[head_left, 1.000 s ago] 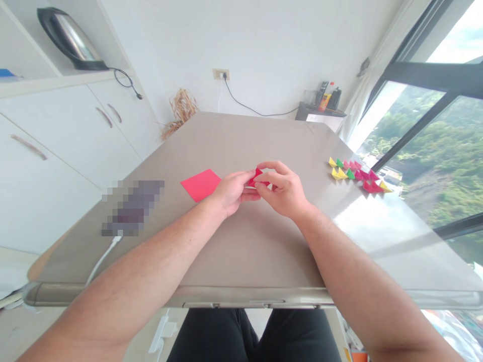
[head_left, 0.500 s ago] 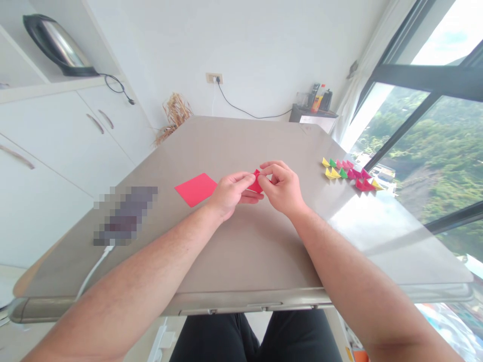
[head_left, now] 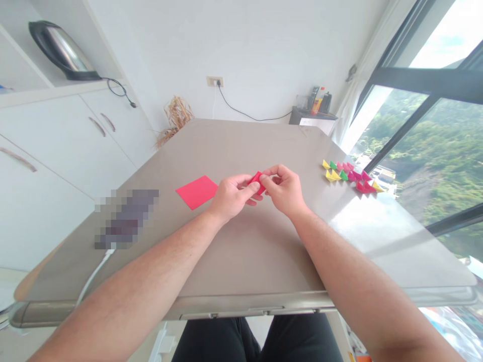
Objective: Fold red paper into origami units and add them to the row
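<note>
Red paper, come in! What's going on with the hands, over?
Left hand and right hand both pinching small folded red paper. Flat red sheet beside left hand. Nothing seen between hands and paper.

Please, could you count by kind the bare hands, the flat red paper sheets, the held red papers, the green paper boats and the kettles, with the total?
Bare hands (left hand, right hand): 2
Flat red paper sheet: 1
Held red paper: 1
Green paper boats: 2
Kettle: 1
Total: 7
</note>
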{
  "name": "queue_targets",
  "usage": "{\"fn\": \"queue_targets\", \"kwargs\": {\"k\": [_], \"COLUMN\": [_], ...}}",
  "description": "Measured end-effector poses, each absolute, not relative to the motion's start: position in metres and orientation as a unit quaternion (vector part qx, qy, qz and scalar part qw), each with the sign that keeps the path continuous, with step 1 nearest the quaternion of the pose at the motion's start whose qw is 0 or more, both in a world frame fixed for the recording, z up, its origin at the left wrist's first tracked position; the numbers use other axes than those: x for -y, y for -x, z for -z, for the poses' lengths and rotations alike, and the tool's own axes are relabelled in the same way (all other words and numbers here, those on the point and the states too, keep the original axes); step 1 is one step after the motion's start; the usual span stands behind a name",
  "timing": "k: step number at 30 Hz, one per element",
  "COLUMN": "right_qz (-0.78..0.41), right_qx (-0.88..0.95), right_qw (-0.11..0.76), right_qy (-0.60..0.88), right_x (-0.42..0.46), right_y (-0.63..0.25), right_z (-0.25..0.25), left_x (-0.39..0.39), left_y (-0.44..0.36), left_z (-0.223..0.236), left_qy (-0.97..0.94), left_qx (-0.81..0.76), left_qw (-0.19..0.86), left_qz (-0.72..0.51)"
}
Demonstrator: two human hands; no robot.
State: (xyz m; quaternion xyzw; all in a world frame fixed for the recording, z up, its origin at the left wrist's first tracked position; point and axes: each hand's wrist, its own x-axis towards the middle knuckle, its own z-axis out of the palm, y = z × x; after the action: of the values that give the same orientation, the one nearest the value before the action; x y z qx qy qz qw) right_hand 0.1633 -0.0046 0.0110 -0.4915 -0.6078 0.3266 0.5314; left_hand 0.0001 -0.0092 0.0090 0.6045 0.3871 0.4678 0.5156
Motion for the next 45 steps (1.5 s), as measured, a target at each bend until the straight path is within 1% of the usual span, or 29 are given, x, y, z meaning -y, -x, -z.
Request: {"fn": "queue_targets", "kwargs": {"k": [7, 13, 18, 24, 29, 38, 45], "right_qz": [-0.369, -0.381, -0.382, -0.384, -0.381, -0.376, -0.355], "right_qx": [0.59, 0.577, 0.569, 0.564, 0.567, 0.574, 0.582], "right_qw": [0.547, 0.58, 0.577, 0.573, 0.567, 0.565, 0.565], "right_qy": [0.465, 0.431, 0.446, 0.455, 0.46, 0.458, 0.464], "right_x": [0.0046, 0.0072, 0.0093, 0.0101, 0.0105, 0.0102, 0.0086], "right_y": [-0.162, -0.158, -0.1569, -0.1575, -0.1582, -0.1589, -0.1607], "right_z": [-0.0121, -0.0148, -0.0164, -0.0155, -0.0156, -0.014, -0.0102], "left_x": [0.0103, 0.0107, 0.0115, 0.0119, 0.0113, 0.0094, 0.0075], "left_y": [-0.0002, -0.0004, -0.0015, -0.0029, -0.0026, -0.0028, -0.0001], "left_z": [-0.0091, -0.0084, -0.0092, -0.0094, -0.0106, -0.0138, -0.0118], "left_qy": [-0.624, -0.633, -0.639, -0.63, -0.61, -0.538, -0.523], "left_qx": [-0.402, -0.408, -0.423, -0.422, -0.415, -0.405, -0.397], "left_qw": [0.471, 0.447, 0.417, 0.416, 0.438, 0.533, 0.581], "left_qz": [-0.477, -0.482, -0.488, -0.502, -0.514, -0.512, -0.481]}}
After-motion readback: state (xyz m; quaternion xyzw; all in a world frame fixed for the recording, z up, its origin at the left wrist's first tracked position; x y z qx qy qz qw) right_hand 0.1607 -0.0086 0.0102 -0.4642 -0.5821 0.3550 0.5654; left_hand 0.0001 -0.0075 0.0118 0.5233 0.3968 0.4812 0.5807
